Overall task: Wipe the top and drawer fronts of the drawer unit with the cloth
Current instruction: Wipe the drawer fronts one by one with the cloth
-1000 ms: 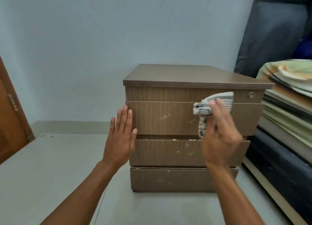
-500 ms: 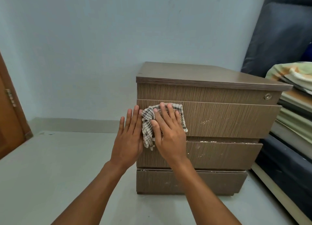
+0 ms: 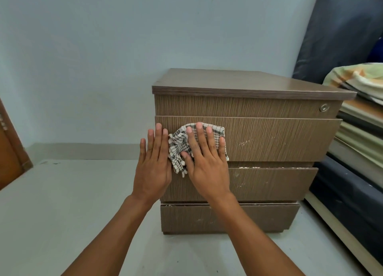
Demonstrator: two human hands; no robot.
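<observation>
A brown wood-grain drawer unit stands on the floor, with a lock at its upper right and several drawer fronts stacked below the top. A white-and-grey checked cloth lies pressed flat against the left part of the second drawer front. My right hand covers the cloth with its fingers spread. Flat against the unit's left front edge rests my left hand, fingers straight and together, touching the cloth's edge. White specks mark the drawer fronts further right.
A dark mattress leans against the wall at the right, above stacked folded bedding and boards close to the unit's right side. A wooden door is at the far left. Pale floor spreads to the left.
My right hand slid the cloth from the right side of the drawer front to its left side, beside my left hand. Since half a second ago it has barely shifted.
</observation>
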